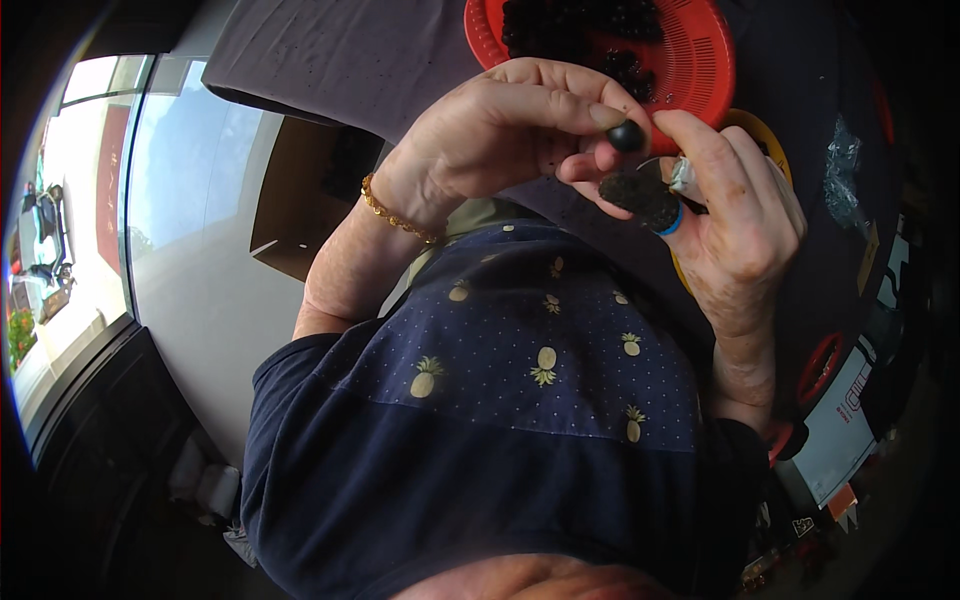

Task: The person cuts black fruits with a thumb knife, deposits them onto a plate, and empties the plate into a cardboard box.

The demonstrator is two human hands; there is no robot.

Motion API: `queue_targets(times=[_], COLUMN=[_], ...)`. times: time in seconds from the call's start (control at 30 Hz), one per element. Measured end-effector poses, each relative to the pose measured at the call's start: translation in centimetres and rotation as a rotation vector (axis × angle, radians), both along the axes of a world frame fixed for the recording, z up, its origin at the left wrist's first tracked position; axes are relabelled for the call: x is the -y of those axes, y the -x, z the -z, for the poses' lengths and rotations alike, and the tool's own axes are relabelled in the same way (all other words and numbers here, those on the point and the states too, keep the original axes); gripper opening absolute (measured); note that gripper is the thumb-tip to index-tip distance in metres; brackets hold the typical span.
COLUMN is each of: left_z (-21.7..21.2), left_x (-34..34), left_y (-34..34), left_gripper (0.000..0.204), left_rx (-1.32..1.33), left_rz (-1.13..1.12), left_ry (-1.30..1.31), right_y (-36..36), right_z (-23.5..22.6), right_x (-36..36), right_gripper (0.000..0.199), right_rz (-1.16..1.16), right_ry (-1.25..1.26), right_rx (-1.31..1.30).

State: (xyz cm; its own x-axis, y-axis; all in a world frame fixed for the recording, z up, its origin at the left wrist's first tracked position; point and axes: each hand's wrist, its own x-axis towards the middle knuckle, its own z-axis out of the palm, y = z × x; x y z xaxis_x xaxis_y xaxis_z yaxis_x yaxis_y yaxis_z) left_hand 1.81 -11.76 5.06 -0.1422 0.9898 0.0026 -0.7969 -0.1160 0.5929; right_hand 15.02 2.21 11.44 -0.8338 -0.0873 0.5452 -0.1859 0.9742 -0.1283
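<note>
Between the thumb and fingertips of my left hand (pixel 530 115) is a glossy, dark round ball (pixel 627 136), held in front of the red basket. Close beside it, my right hand (pixel 735 210) is curled, its index fingertip near the ball. A dark, dirty-looking cover with a blue band (pixel 645 198) sits over the right thumb. Something small and whitish (pixel 686 178) shows between the right thumb and fingers; its kind is hidden. A thin curved line shows near the ball. The red slotted plastic basket (pixel 708 60) holds many dark, shiny round pieces (pixel 585 30).
A yellow round rim (pixel 770 140) shows behind my right hand. Crumpled clear plastic (pixel 843 170) lies on the dark table cover (pixel 330 60) at the right. An open cardboard box (pixel 283 200) stands below the table at the left, near a window (pixel 190 130).
</note>
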Motion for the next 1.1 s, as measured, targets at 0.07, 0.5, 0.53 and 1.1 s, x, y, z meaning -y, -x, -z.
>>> queue_targets(times=[0.07, 0.5, 0.53, 1.1], left_z=[-0.2, 0.3, 0.3, -3.1], left_x=[0.2, -0.2, -0.2, -4.8], left_y=[0.0, -0.4, -0.4, -3.9], left_gripper=[0.031, 0.034, 0.034, 0.02], left_rx=[0.054, 0.143, 0.136, -0.137], left_rz=[0.04, 0.011, 0.004, -0.011], left_ry=[-0.048, -0.055, -0.058, 0.103], right_y=[-0.2, -0.4, -0.6, -5.5], right_z=[-0.1, 1.1, 1.0, 1.8], right_x=[0.1, 1.6, 1.6, -0.8], right_gripper=[0.037, 0.036, 0.036, 0.031], right_rz=[-0.002, -0.046, -0.044, 0.129], right_ry=[-0.016, -0.012, -0.009, 0.199], right_rx=[0.029, -0.18, -0.186, -0.288])
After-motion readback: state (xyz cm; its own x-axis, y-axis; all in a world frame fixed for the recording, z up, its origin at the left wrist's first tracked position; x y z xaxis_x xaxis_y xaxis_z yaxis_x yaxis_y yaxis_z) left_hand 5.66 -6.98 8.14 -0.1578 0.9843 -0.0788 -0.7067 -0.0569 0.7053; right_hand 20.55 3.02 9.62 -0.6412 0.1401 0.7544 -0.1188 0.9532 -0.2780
